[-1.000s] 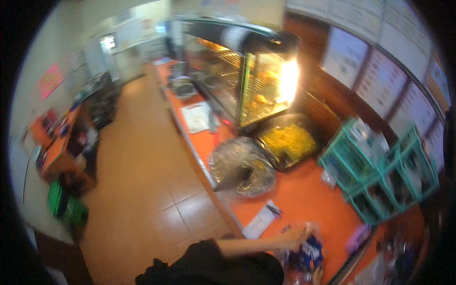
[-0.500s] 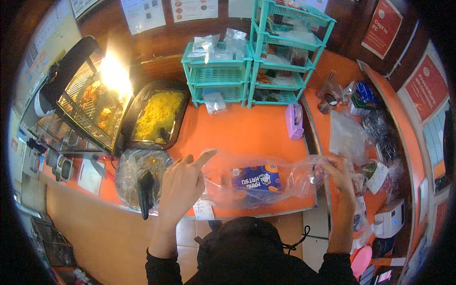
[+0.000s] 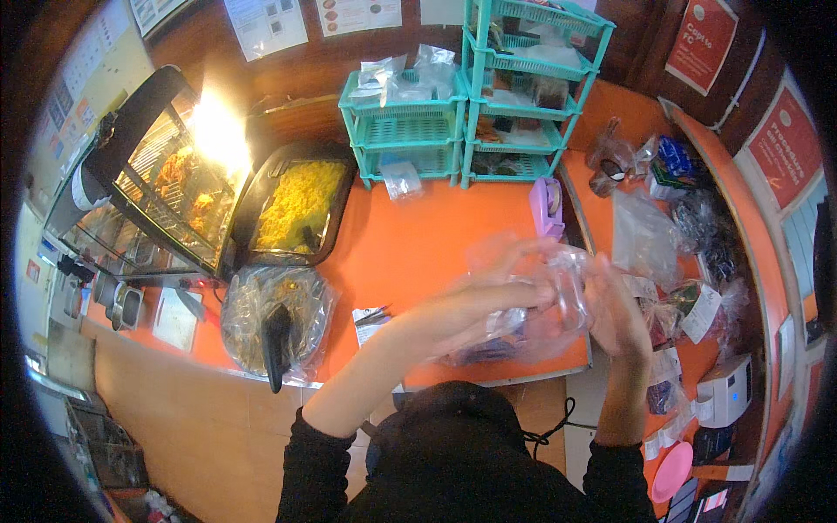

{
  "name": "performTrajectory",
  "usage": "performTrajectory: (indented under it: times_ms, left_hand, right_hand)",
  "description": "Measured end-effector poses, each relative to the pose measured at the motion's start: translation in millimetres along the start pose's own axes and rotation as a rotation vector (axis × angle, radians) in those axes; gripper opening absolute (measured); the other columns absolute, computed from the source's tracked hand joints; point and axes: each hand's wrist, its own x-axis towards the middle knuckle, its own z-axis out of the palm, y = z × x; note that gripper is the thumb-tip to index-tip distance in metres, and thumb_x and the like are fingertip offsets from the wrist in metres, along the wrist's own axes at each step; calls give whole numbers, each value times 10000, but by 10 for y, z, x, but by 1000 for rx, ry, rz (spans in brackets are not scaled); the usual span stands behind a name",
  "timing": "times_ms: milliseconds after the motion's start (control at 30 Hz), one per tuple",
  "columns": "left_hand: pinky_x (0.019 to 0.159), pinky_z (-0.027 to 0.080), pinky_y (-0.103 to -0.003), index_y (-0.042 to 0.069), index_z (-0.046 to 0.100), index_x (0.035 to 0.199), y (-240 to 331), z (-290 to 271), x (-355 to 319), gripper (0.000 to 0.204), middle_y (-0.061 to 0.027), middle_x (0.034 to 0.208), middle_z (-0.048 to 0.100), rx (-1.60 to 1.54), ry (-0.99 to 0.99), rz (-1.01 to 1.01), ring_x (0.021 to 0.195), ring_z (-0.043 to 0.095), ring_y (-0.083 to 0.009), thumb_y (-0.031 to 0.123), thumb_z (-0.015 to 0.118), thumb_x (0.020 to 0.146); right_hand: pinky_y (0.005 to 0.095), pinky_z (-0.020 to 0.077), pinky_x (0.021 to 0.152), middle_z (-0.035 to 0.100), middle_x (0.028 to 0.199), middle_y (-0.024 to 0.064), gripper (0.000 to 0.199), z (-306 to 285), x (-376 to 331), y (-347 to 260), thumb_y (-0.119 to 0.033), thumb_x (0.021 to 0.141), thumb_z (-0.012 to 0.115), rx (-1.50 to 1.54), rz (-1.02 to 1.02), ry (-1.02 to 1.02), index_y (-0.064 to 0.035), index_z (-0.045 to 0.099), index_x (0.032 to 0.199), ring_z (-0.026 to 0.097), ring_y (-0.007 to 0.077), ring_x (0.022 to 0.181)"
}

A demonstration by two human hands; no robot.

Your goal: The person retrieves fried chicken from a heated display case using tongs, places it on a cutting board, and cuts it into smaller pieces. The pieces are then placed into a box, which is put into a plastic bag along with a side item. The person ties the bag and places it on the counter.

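A clear plastic bag (image 3: 571,292) is bunched up above the right end of the orange counter. My left hand (image 3: 519,283), smeared by motion, reaches across to the right and grips the gathered plastic. Close beside it, my right hand (image 3: 617,314) is closed at the bag's right side, its fingertips partly lost in the plastic. A dark blue box (image 3: 493,350) shows through the bag below my left forearm; most of it is hidden. Left of my forearm a small printed paper slip (image 3: 370,324) lies on the counter.
A purple tape dispenser (image 3: 547,207) stands just beyond my hands. At left are a yellow rice tray (image 3: 296,209), a plastic-covered pot (image 3: 248,327) with a black handle, and a lit food warmer (image 3: 166,187). Teal racks (image 3: 405,131) stand behind; a white device (image 3: 725,392) sits right.
My left hand has swung right, from the bag's left end to beside my right hand. The stretched bag is now bunched between them, and my forearm covers much of the box.
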Motion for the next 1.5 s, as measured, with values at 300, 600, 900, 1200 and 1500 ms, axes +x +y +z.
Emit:
performTrajectory:
  times_ms: [300,600,900,1200,1500]
  left_hand:
    - [883,483,-354,52,521,1273,297,77,28,418,-134,1120,635,604,9,129,1059,605,-199,341,547,973]
    - [735,524,-462,-18,523,1175,472,440,-148,562,-257,816,654,1317,43,-82,790,663,-402,465,619,904]
    - [1174,151,-586,26,111,1556,-204,-1357,-999,1472,-277,1599,122,1936,252,-690,1508,60,-379,616,881,448]
    - [1138,170,-623,15,174,1530,-2073,-2235,-138,1401,-245,1602,110,1868,73,-388,1492,55,-383,641,824,458]
    - [1138,219,-569,22,270,1498,-2425,-2493,50,1168,-231,1583,188,1744,154,-360,1470,152,-370,615,755,617]
  right_hand:
    - [415,378,1074,525,1353,153,805,-55,109,593,-418,820,774,-760,-512,-16,17,431,1403,477,251,1279]
    - [380,428,965,572,1160,97,539,-268,433,2110,-329,871,722,-800,-449,-82,-31,539,1281,536,217,1132]
    - [344,477,857,619,967,41,287,-468,495,2484,-240,922,669,-657,-401,-33,-79,648,1159,595,183,984]
    - [387,454,918,646,1061,35,595,-290,527,1935,-246,660,816,-940,-481,-70,-178,668,1232,586,252,984]
    - [532,258,1117,390,1491,66,530,220,645,1628,-347,779,709,-1517,-462,-278,-169,651,1275,364,331,1324]
